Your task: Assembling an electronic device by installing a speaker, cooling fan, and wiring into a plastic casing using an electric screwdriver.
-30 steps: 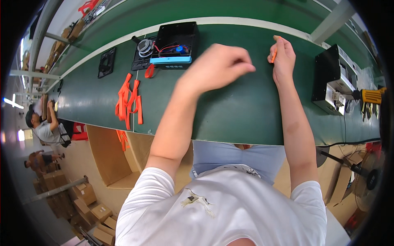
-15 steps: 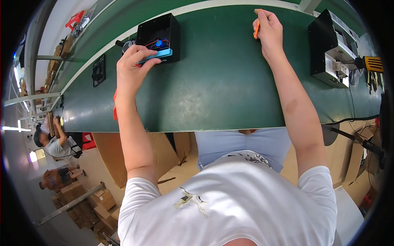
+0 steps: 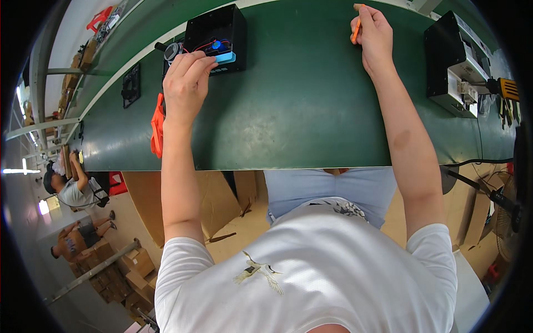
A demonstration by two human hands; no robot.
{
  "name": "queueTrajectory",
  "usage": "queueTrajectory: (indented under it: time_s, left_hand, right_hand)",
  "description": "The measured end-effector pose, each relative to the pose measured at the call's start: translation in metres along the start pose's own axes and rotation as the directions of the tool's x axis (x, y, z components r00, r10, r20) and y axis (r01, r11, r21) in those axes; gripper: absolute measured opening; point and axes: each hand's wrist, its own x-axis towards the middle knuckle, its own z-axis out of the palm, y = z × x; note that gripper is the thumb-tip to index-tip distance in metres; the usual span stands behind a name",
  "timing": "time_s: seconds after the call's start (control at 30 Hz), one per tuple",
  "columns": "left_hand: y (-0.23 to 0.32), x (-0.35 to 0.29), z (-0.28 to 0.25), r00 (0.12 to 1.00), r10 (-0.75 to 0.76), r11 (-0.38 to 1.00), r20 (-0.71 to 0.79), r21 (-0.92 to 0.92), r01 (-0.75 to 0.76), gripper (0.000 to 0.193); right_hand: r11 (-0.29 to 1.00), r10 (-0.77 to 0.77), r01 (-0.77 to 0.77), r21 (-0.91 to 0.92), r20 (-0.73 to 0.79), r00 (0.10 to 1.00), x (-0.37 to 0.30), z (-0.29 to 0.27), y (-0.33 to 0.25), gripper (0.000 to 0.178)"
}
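An open black box (image 3: pixel 239 41) stands at the far left of the bench, with red and blue wires and a round blue part (image 3: pixel 217 45) inside. Over its near edge, my left hand (image 3: pixel 186 83) pinches a light-blue bar-shaped piece (image 3: pixel 226 57); the fingertips partly cover it. A round grey and black part (image 3: pixel 172 51) lies beside the box, just beyond that hand. Far off to the right, above the bench, my right hand (image 3: pixel 378 41) is closed around a slim orange tool (image 3: pixel 356 32), whose exact kind I cannot make out.
Orange-handled pliers (image 3: pixel 157 126) lie left of my left forearm, near a flat black frame (image 3: pixel 131 86). On the right stand a black and silver metal unit (image 3: pixel 452 66) and a yellow-and-black tool (image 3: pixel 502 87). The green bench (image 3: pixel 294 111) ends before my lap. Other people are at far left.
My right hand has shifted slightly right and farther away with the orange tool. My left hand has turned, its back now facing up, and moved slightly right, uncovering the pliers.
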Motion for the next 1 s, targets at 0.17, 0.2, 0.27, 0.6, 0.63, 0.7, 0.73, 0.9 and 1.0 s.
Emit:
queueTrajectory:
  time_s: [0.17,0.2,0.27,0.6,0.63,0.7,0.73,0.9,1.0]
  left_hand:
    - [0.001,0.002,0.002,0.999,-0.036,0.999,-0.005,-0.030,0.036,0.013]
    - [0.001,0.001,0.004,0.999,-0.025,0.999,-0.030,-0.021,0.024,0.013]
    - [0.002,-0.003,0.007,0.998,-0.019,1.000,-0.052,-0.012,0.018,0.012]
    - [-0.006,-0.008,0.004,0.991,-0.126,0.991,0.035,-0.043,0.128,0.016]
    - [-0.007,-0.006,-0.004,0.990,-0.132,0.990,0.041,-0.040,0.134,0.016]
    - [-0.006,0.002,-0.017,0.976,-0.114,0.980,0.185,-0.142,0.141,0.025]
    - [-0.018,0.000,-0.029,0.952,-0.138,0.927,0.274,-0.302,0.221,0.032]
    - [-0.059,-0.018,-0.066,0.830,-0.551,0.708,0.087,-0.478,0.520,0.026]
    - [-0.064,-0.026,-0.070,0.792,-0.608,0.678,0.053,-0.485,0.553,0.023]
  right_hand:
    - [0.998,0.029,-0.025,0.055,-0.082,0.996,0.004,0.001,0.002,0.018]
    - [0.999,0.031,-0.028,0.045,-0.077,0.997,0.003,-0.001,0.002,0.018]
    - [0.999,0.039,-0.037,0.033,-0.070,0.997,0.001,0.000,0.000,0.018]
    - [1.000,0.010,-0.010,0.002,-0.058,0.998,-0.001,0.003,-0.002,0.020]
    - [1.000,0.013,-0.013,0.015,-0.060,0.998,-0.002,0.005,-0.002,0.019]
    - [0.999,-0.003,0.005,0.039,-0.058,0.998,0.002,-0.001,0.003,0.019]
    - [0.997,-0.027,0.030,0.069,-0.049,0.998,0.003,-0.002,0.004,0.019]
    - [0.992,-0.030,0.035,0.118,-0.049,0.998,0.002,-0.004,0.002,0.018]
    - [0.993,-0.034,0.039,0.116,-0.041,0.999,0.003,-0.007,0.004,0.019]
